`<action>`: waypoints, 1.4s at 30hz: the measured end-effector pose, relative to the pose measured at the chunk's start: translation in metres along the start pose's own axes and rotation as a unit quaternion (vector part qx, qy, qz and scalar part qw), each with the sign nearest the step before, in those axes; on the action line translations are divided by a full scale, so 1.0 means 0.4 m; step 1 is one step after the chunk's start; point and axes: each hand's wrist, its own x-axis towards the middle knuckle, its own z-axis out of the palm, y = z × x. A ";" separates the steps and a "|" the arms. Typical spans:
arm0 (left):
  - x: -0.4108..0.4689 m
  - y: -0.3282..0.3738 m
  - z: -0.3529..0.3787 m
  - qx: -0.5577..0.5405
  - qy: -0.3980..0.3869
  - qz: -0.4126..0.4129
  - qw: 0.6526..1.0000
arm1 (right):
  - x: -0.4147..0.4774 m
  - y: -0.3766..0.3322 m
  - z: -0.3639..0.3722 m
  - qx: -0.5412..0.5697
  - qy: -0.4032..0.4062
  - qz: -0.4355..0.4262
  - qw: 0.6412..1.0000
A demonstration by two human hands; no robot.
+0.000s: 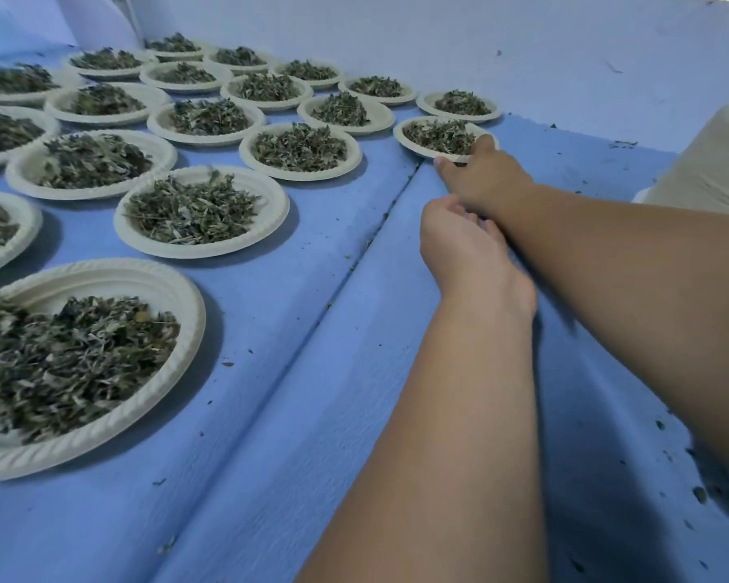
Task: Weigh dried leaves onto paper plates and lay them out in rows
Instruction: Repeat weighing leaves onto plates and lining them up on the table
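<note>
- Blue textured tabletop [270, 338] fills most of my feed, and a long seam [333, 296] runs across it from the near edge toward the far side.
- To the left of that seam, round white paper plates with fluted rims [203, 250] lie in slanting rows. Each carries a heap of dried grey-green leaves [190, 208], and the left edge of the view cuts off the leftmost plates.
- The far-right plate [400, 134] sits at the far end of the seam with its own heap of leaves on it. I cannot tell whether its near edge is lifted off the tabletop. Another loaded plate lies just behind it, nearer the wall.
- The right hand [487, 178] reaches out to that far-right plate. Its grip is clamped on the near rim, with the thumb [482, 146] on top and a fingertip [440, 162] showing below the rim.
- The left hand [468, 250] hovers over the tabletop just beside the right wrist. Its grip is slack, the fingers loosely curled with nothing in them that I can see.
- Loose leaf crumbs [699, 494] speckle the tabletop on the right.
- A pale off-white bundle [712, 162] stands at the right edge, and a pale wall [438, 35] rises behind the rows.
</note>
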 end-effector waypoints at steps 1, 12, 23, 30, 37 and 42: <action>-0.002 0.004 -0.009 0.006 -0.047 0.009 0.999 | 0.009 0.000 0.001 0.001 -0.001 -0.002 1.000; -0.018 0.008 0.014 -0.044 -0.009 0.005 0.999 | 0.054 -0.001 0.010 0.031 -0.007 -0.016 0.999; -0.034 0.025 0.037 -0.090 0.017 -0.040 0.995 | 0.034 0.006 0.004 0.064 0.012 -0.029 0.997; -0.026 0.024 0.035 -0.099 0.019 -0.038 0.994 | 0.030 0.008 0.006 0.081 0.043 -0.030 0.995; -0.032 0.017 0.033 -0.058 -0.014 -0.038 0.997 | -0.001 0.013 -0.004 0.033 0.025 -0.029 0.999; -0.058 0.007 0.037 -0.028 -0.036 -0.038 0.998 | -0.072 0.053 -0.105 0.051 -0.034 -0.064 0.996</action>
